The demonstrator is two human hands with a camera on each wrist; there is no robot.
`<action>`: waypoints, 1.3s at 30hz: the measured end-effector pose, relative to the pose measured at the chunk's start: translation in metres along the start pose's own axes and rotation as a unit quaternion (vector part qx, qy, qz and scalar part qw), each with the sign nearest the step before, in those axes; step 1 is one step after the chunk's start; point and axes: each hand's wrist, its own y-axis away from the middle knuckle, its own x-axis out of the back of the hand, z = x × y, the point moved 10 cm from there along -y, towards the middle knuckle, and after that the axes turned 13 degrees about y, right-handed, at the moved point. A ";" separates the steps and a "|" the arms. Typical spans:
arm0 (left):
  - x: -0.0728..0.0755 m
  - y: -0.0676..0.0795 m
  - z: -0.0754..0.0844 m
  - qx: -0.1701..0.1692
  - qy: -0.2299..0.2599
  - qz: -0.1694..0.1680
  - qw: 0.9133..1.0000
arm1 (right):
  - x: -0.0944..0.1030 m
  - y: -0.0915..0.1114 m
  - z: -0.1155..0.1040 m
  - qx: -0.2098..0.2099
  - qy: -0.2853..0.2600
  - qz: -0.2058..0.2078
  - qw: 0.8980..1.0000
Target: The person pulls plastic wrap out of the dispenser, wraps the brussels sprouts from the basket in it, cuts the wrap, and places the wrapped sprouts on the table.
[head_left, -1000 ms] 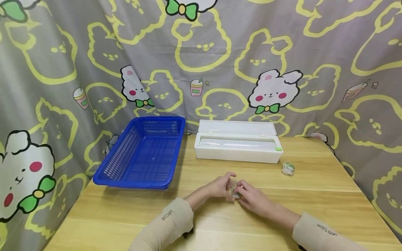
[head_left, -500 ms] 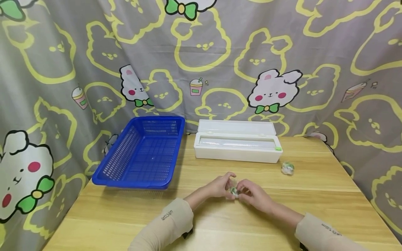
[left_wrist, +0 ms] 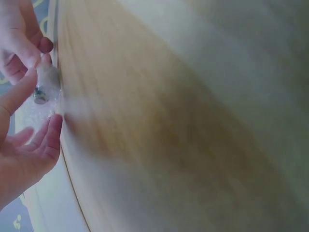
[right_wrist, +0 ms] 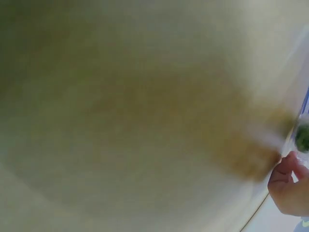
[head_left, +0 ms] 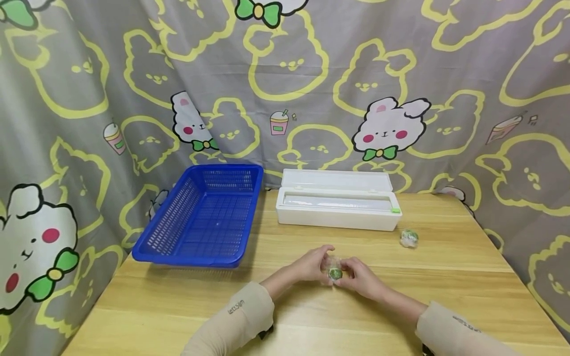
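Note:
A small green-and-white bundle (head_left: 335, 273) in clear plastic film is between my two hands, just above or on the table. My left hand (head_left: 311, 265) has thumb and fingers around its left side; in the left wrist view, the left hand's fingers (left_wrist: 52, 137) meet the crinkled film. My right hand (head_left: 362, 280) pinches the film on the right side. In the right wrist view, the green part of the bundle (right_wrist: 302, 137) shows beyond the right fingers. What kind of thing is wrapped cannot be made out.
A second wrapped green-and-white bundle (head_left: 408, 238) lies to the right. Behind the hands stands a white cling film box (head_left: 338, 221), lid raised, roll inside, with a green slider at one end. A blue plastic basket (head_left: 191, 260) sits at the left. A patterned curtain (head_left: 311, 74) hangs behind.
The bundle has turned between the hands, so more of its green side shows. My right fingers have shifted from over the film to its right side. The left hand stays nearly still.

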 end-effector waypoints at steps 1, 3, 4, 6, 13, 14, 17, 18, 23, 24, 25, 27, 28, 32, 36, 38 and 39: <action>0.001 0.000 0.000 0.003 0.001 0.004 1.000 | 0.000 0.000 0.000 -0.002 -0.003 0.003 1.000; 0.003 0.000 0.000 0.006 -0.002 0.011 1.000 | 0.000 -0.001 -0.001 -0.004 -0.016 0.007 1.000; 0.003 -0.001 -0.001 0.006 -0.001 0.013 1.000 | 0.000 -0.001 -0.001 -0.004 -0.022 0.010 1.000; 0.003 -0.002 0.000 0.006 0.004 0.022 1.000 | 0.001 -0.002 -0.002 -0.006 -0.034 0.018 0.999; 0.004 -0.003 0.007 -0.021 0.006 0.042 0.999 | 0.005 -0.003 0.001 -0.021 -0.033 0.048 0.998; 0.003 -0.003 0.009 -0.028 0.000 0.043 0.999 | 0.006 -0.003 -0.001 -0.015 -0.026 0.052 0.998; 0.002 -0.003 0.013 -0.040 -0.025 0.045 0.998 | 0.008 -0.002 -0.005 0.005 0.008 0.058 0.998; 0.001 -0.003 0.013 -0.041 -0.032 0.046 0.998 | 0.009 -0.002 -0.007 0.011 0.024 0.061 0.998; 0.003 -0.003 0.015 -0.050 -0.072 0.061 0.994 | 0.012 -0.002 -0.011 0.027 0.075 0.060 0.995; 0.003 -0.004 0.015 -0.051 -0.072 0.064 0.994 | 0.012 -0.002 -0.011 0.032 0.074 0.058 0.995; 0.005 -0.004 0.015 -0.052 -0.071 0.067 0.994 | 0.011 -0.003 -0.011 0.036 0.068 0.054 0.996; 0.006 -0.003 0.014 -0.050 -0.058 0.069 0.995 | 0.010 -0.003 -0.010 0.037 0.038 0.048 0.997; 0.007 -0.003 0.014 -0.051 -0.054 0.069 0.995 | 0.010 -0.003 -0.009 0.035 0.022 0.047 0.998; 0.006 -0.002 0.011 -0.052 -0.042 0.055 0.996 | 0.008 -0.004 0.000 -0.005 -0.044 0.046 0.998; 0.006 -0.002 0.001 -0.014 0.054 0.029 0.998 | 0.005 -0.006 0.007 -0.061 -0.076 0.036 0.995; 0.009 -0.002 -0.005 0.016 0.100 0.030 0.994 | 0.004 -0.006 0.008 -0.080 -0.083 0.030 0.993; 0.011 -0.002 -0.008 0.030 0.117 0.033 0.992 | 0.003 -0.006 0.008 -0.085 -0.084 0.027 0.993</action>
